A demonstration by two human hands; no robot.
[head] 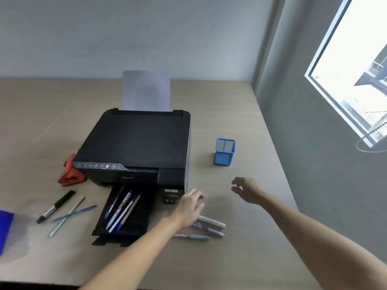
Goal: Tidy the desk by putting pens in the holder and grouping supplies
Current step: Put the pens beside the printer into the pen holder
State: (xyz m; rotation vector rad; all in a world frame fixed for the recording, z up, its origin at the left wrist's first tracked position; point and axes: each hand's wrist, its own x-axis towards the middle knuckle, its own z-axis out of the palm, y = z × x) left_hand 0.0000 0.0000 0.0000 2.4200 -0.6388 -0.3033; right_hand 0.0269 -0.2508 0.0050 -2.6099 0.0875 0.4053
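Desk [240,114]; tray pens [122,210] lengthwise

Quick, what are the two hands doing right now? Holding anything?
Left hand: open, holding nothing, above the pens on the desk.
Right hand: open, fingers loosely curled, empty, near the blue holder.

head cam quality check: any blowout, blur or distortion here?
Head view: window at right blown out to near white; wide-angle bend tilts the wall corner and desk edge; soft blur overall, worst at the blue object on the left edge; both hands, left hand and right hand, slightly smeared; blue mesh holder stays readable.
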